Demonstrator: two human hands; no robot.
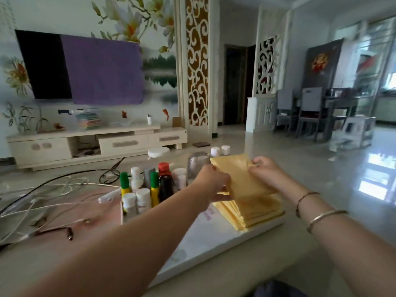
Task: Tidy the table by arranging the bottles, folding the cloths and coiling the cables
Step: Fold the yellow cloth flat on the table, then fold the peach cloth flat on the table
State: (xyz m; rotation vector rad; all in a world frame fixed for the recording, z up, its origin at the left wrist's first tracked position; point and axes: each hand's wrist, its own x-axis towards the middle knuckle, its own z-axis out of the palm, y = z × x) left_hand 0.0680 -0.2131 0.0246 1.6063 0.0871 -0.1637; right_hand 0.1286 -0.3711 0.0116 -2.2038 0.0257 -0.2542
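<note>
A folded yellow cloth (237,176) is lifted at a tilt above a stack of folded yellow cloths (255,211) on the table's right part. My left hand (212,183) grips its left edge and my right hand (267,170) pinches its right edge. Left of the stack stands a cluster of bottles (150,189): white-capped ones, two yellow ones with green caps, and a dark one with a red cap. White and black cables (53,196) lie tangled across the table's left side.
A clear glass jar (197,163) and two small white-lidded jars (220,150) stand behind the cloth. A white board (205,243) lies under the stack, near the table's front edge. A TV cabinet and shiny floor lie beyond.
</note>
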